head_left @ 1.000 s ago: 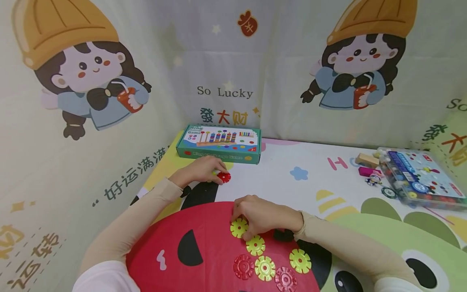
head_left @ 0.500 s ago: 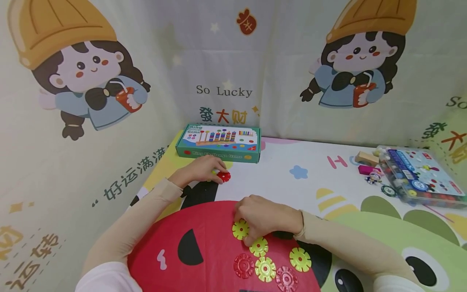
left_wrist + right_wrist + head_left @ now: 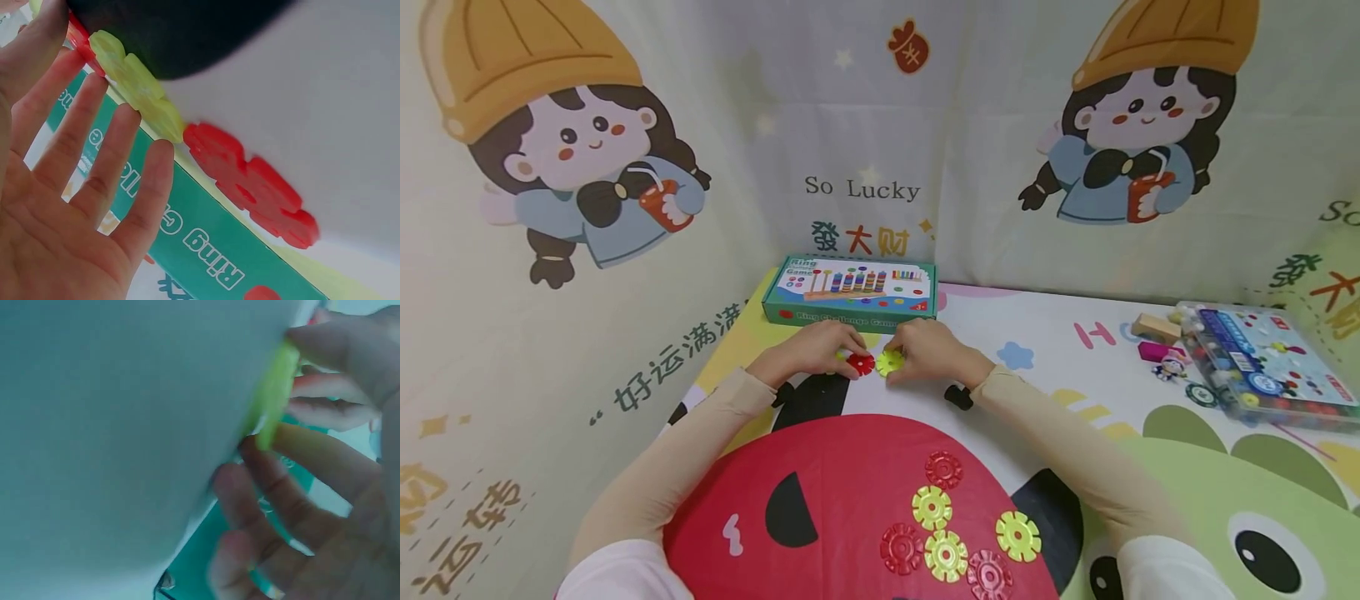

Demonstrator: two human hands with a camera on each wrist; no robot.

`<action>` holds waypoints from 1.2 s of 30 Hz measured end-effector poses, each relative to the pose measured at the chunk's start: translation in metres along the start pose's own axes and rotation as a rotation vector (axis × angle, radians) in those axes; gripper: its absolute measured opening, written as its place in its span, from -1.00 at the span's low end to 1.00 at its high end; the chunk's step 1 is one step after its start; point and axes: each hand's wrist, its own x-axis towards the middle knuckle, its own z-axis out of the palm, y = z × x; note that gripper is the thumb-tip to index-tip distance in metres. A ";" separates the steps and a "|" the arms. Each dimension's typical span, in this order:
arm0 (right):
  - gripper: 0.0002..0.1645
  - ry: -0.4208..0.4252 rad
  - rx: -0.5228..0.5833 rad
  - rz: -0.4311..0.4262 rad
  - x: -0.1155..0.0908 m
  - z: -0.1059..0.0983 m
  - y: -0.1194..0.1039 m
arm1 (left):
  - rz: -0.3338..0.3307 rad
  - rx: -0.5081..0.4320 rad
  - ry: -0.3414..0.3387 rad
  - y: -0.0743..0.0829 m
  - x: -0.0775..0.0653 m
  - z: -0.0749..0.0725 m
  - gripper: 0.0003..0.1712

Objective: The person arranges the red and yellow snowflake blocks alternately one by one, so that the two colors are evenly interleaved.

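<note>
Nearest, six loose red and yellow notched plastic discs (image 3: 932, 507) lie on the cartoon-printed bench (image 3: 865, 483). Beyond, the left hand (image 3: 816, 346) pinches a red notched disc (image 3: 862, 364) ending a three-disc row (image 3: 136, 87), remaining fingers spread; the right hand (image 3: 936, 350) pinches a yellow notched disc (image 3: 889, 362) just beside it. Joining them seems underway, likely calling for aligned slots next. Behind lies a green cardboard box (image 3: 850, 293).

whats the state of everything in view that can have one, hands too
Left hand, pinching a red disc
Right hand, pinching a yellow disc
End red disc and neighbouring yellow disc, touching; whether linked, cannot tell
Six unheld discs, lying flat
Green game box, closed, lying flat
Clear plastic case, appears closed, filled
</note>
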 end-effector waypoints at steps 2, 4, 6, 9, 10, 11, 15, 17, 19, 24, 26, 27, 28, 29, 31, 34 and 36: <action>-0.41 -0.048 -0.020 0.030 0.002 0.001 0.000 | 0.001 0.004 0.004 0.001 0.002 0.001 -0.43; -0.40 -0.099 -0.006 0.046 0.001 -0.001 -0.001 | 0.000 0.007 0.005 0.001 0.004 0.001 -0.43; -0.40 -0.134 0.017 0.057 -0.001 0.000 0.000 | 0.002 0.011 0.004 0.002 0.005 0.002 -0.43; -0.39 -0.158 0.049 0.071 -0.005 0.000 0.000 | 0.009 0.008 -0.007 0.003 0.005 0.003 -0.44; -0.39 -0.159 0.057 0.076 -0.006 0.000 0.000 | 0.012 0.006 -0.009 0.003 0.005 0.003 -0.44; -0.39 -0.157 0.063 0.080 -0.007 0.000 0.000 | 0.012 0.007 -0.012 0.003 0.005 0.003 -0.44; -0.38 -0.142 0.071 0.066 -0.011 -0.001 0.000 | 0.008 -0.001 -0.009 0.003 0.006 0.002 -0.43; -0.35 -0.130 0.072 0.058 -0.015 -0.002 0.000 | 0.003 -0.003 -0.012 0.003 0.006 0.001 -0.43; -0.33 -0.113 0.085 0.052 -0.023 -0.003 0.000 | -0.003 -0.011 -0.016 0.003 0.006 0.000 -0.41; -0.37 -0.142 0.161 -0.032 -0.071 -0.007 -0.009 | -0.040 -0.086 0.001 0.008 0.011 -0.001 -0.37; -0.36 -0.186 0.198 -0.087 -0.096 -0.008 -0.014 | -0.024 -0.110 0.004 0.013 0.016 0.000 -0.37; -0.35 -0.207 0.212 -0.111 -0.108 -0.008 -0.017 | -0.005 -0.114 -0.003 0.015 0.019 0.001 -0.36; -0.34 -0.226 0.231 -0.127 -0.119 -0.008 -0.021 | 0.018 -0.102 -0.014 0.018 0.022 0.002 -0.36; -0.34 -0.240 0.243 -0.137 -0.128 -0.009 -0.023 | 0.043 -0.083 -0.026 0.020 0.024 0.003 -0.36; -0.34 -0.242 0.246 -0.139 -0.144 -0.008 -0.028 | 0.084 -0.042 -0.047 0.023 0.028 0.005 -0.36; -0.38 -0.218 0.217 -0.125 -0.157 -0.007 -0.034 | 0.097 0.009 -0.052 0.024 0.031 0.006 -0.40; -0.39 -0.194 0.192 -0.116 -0.158 -0.007 -0.037 | 0.086 0.010 -0.041 0.025 0.032 0.006 -0.43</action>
